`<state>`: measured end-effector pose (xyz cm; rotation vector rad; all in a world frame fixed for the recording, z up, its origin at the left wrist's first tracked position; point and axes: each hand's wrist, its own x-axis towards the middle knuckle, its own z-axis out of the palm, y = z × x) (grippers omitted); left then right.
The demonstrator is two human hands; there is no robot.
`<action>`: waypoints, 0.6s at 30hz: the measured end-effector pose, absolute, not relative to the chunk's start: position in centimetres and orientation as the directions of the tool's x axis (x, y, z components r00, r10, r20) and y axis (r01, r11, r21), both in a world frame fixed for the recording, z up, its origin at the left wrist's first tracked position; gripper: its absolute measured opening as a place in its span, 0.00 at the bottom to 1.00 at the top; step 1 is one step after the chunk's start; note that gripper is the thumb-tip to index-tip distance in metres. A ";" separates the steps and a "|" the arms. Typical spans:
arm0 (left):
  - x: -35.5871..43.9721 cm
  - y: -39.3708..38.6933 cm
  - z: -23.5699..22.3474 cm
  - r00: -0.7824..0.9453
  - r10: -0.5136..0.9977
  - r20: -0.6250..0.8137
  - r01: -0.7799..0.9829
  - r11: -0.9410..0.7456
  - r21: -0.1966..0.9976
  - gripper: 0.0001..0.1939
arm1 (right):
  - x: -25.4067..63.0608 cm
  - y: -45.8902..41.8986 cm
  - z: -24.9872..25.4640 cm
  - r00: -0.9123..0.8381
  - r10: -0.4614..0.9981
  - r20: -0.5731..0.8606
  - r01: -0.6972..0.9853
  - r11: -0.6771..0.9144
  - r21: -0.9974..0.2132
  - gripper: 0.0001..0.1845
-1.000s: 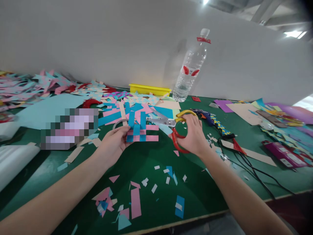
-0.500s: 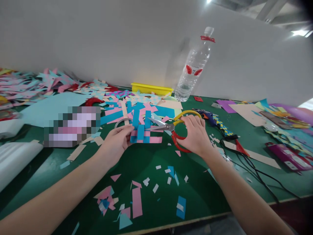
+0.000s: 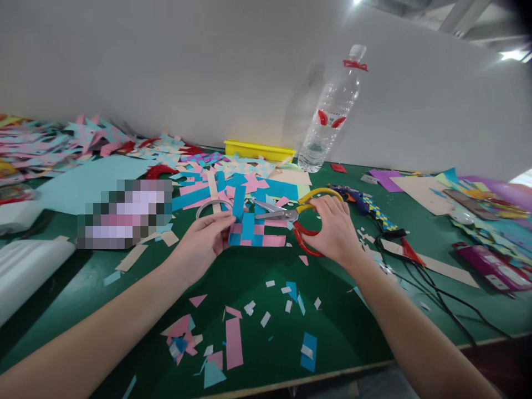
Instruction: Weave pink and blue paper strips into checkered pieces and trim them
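Observation:
My left hand pinches the left edge of a woven piece of pink and blue paper strips, its loose strip ends sticking up and to the right. In my right hand is a pair of scissors with one yellow and one red handle loop. Their blades are apart and point left, reaching the right side of the woven piece. Whether a strip lies between the blades is hard to make out. Behind the left fingers a roll of clear tape is partly hidden.
Paper scraps are strewn over the green table. A clear bottle stands at the back beside a yellow tray. On the right are a glue gun, black cables and a purple box. A blurred-out object lies left.
My left hand has shifted slightly right with the woven piece, bringing it closer to the scissors. The right hand and scissors have barely moved.

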<state>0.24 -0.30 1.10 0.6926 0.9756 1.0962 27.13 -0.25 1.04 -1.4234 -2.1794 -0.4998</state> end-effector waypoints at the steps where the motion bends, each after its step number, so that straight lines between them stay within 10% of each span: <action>1: 0.3 -0.4 1.2 0.150 0.942 -0.302 -0.396 0.337 0.854 0.03 | 27.1 -0.3 1.1 -0.344 0.738 0.580 0.917 0.398 0.036 0.26; 18: 0.6 -0.2 0.7 0.075 0.940 -0.333 -0.371 0.336 0.866 0.06 | 26.8 -0.5 1.2 -0.353 0.730 0.585 0.914 0.404 0.047 0.24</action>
